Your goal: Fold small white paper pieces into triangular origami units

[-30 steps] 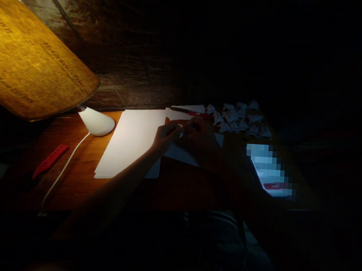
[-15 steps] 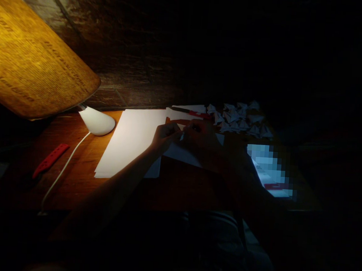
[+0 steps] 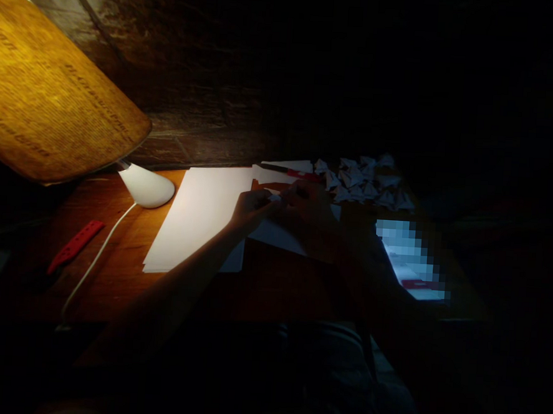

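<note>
**Two hands meet on a paper scrap under lamplight**

At the far left an amber shade (image 3: 53, 93) with printed lines fills the upper corner, tilted over a white lamp base (image 3: 147, 186). From the base a white cord (image 3: 96, 255) runs toward 7 o'clock across the wooden table (image 3: 122, 285). A red strip (image 3: 75, 244) lies at 8 o'clock of the base, well apart from the paper. It is too dim to tell what it is.

At 4 o'clock of the base lies a stack (image 3: 196, 218) of white sheets, brightly lit. The left forearm comes in from 7 o'clock and crosses the stack's right edge. The left hand (image 3: 251, 207) is curled, its fingertips pinched on a small white scrap (image 3: 274, 198). The scrap sits between the two hands, near the table's far side, just above a loose sheet (image 3: 274, 237) that lies under both hands.

The right hand (image 3: 310, 212) is at 3 o'clock of the scrap, fingers bent toward it and meeting it. The hand is in deep shadow, so whether it grips the scrap cannot be told.

At 12 o'clock of the hands a red tool (image 3: 300, 173) rests on more white paper. At 2 o'clock of the right hand is a pile (image 3: 367, 181) of small folded white pieces. At 4 o'clock of that hand a lit screen (image 3: 411, 259) glows, blurred.
</note>
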The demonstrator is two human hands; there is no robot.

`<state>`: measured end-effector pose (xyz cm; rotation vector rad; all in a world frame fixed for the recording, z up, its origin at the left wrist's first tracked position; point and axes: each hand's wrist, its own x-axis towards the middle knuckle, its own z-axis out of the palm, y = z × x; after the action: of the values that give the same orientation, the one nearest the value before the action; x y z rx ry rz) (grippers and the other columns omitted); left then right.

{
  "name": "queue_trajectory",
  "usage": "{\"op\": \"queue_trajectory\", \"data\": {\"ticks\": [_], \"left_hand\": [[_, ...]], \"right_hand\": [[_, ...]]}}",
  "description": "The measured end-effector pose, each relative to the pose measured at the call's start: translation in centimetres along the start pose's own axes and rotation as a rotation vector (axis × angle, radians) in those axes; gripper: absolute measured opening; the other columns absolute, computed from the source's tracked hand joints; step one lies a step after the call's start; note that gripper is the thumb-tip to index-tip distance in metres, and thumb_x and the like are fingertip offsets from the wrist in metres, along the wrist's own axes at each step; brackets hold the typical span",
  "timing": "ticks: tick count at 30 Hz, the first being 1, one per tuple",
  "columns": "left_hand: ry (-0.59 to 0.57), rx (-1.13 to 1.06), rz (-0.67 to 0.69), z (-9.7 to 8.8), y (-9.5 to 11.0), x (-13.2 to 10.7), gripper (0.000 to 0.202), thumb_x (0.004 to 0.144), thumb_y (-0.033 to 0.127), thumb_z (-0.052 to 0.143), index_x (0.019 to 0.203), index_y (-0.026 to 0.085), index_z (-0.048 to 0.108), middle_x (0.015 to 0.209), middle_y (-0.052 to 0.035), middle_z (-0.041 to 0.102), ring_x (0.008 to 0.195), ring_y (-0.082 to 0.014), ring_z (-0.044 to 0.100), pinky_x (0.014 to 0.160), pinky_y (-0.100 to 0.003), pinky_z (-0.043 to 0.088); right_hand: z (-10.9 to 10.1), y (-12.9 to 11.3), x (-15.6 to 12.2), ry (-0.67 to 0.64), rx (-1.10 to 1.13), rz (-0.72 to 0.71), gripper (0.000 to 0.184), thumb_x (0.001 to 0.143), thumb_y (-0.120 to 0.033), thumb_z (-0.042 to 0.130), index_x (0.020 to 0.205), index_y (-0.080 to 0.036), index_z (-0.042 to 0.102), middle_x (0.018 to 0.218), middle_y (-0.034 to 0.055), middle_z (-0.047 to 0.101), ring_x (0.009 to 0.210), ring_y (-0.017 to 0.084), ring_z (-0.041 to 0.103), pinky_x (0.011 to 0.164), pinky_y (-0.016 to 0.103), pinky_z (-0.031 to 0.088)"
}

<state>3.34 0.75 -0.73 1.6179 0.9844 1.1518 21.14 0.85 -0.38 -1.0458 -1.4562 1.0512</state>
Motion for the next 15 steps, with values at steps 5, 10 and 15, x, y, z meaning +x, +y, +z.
{"op": "queue_trajectory", "data": {"ticks": [5,10,15], "left_hand": [[-0.015,0.000,0.021,-0.17,0.00,-0.04,0.038,0.075,0.049,0.084,0.066,0.016,0.066,0.062,-0.0005,0.063,0.056,-0.0105,0.054,0.053,-0.024,0.041],[-0.005,0.004,0.058,-0.12,-0.45,0.19,0.031,0.077,0.045,0.081,0.078,0.017,0.067,0.071,-0.0021,0.067,0.064,-0.0124,0.060,0.058,-0.025,0.048],[0.069,0.068,0.149,0.04,-0.46,0.16,0.024,0.075,0.032,0.079,0.087,0.018,0.064,0.080,-0.0002,0.066,0.073,-0.0129,0.065,0.067,-0.024,0.053]], "right_hand": [[0.10,0.13,0.09,-0.015,0.037,-0.021,0.033,0.084,-0.042,0.074,0.064,-0.022,0.058,0.067,-0.0002,0.063,0.067,0.015,0.055,0.068,0.031,0.044],[0.19,-0.17,0.11,-0.004,0.021,-0.033,0.029,0.086,-0.044,0.072,0.069,-0.023,0.063,0.074,0.0006,0.066,0.074,0.017,0.060,0.074,0.032,0.047],[0.16,-0.59,0.14,-0.035,0.078,-0.108,0.027,0.084,-0.051,0.075,0.078,-0.024,0.070,0.087,0.0030,0.074,0.089,0.021,0.067,0.086,0.036,0.052]]}}
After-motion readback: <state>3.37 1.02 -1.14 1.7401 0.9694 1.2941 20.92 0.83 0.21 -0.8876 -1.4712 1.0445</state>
